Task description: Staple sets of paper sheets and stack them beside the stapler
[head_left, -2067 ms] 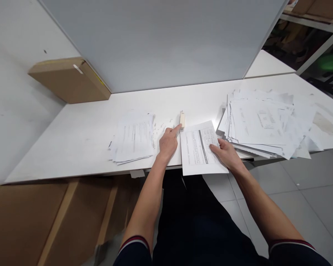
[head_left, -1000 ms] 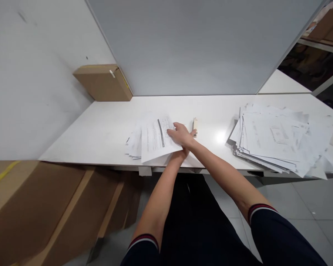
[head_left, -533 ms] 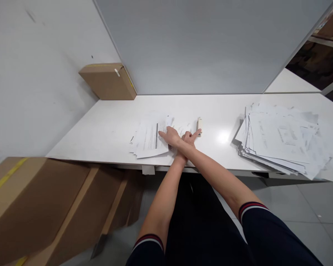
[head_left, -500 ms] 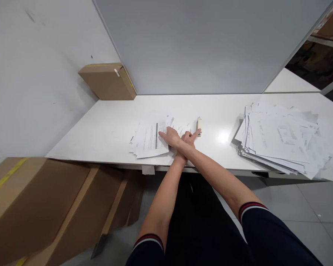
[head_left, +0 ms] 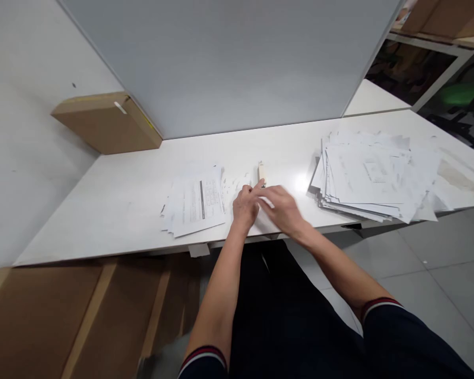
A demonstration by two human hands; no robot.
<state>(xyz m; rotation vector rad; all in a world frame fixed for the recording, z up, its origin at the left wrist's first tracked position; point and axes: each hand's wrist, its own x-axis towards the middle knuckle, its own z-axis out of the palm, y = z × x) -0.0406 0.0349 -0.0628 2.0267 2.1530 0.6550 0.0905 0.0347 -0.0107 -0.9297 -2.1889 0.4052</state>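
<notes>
My left hand rests on the white table with its index finger stretched out to the near end of a small cream stapler. Its other fingers are loosely curled, and none wrap round the stapler. Slightly blurred, my right hand is over the table just right of the left one; its fingers reach across toward the left fingers, thumb apart, with no paper seen in them. On the left lies a small pile of printed sheets, topped by a form with a dark band. Neither hand touches that pile.
A large untidy stack of papers covers the table's right part. A cardboard box leans in the back left corner. Behind the white table rises a grey panel. Large cardboard boxes stand below on the left.
The right hand first carried the form across the left arm onto the left pile and let it go. Now it has come back right, uncrossing the arms. The left finger stays by the stapler.
</notes>
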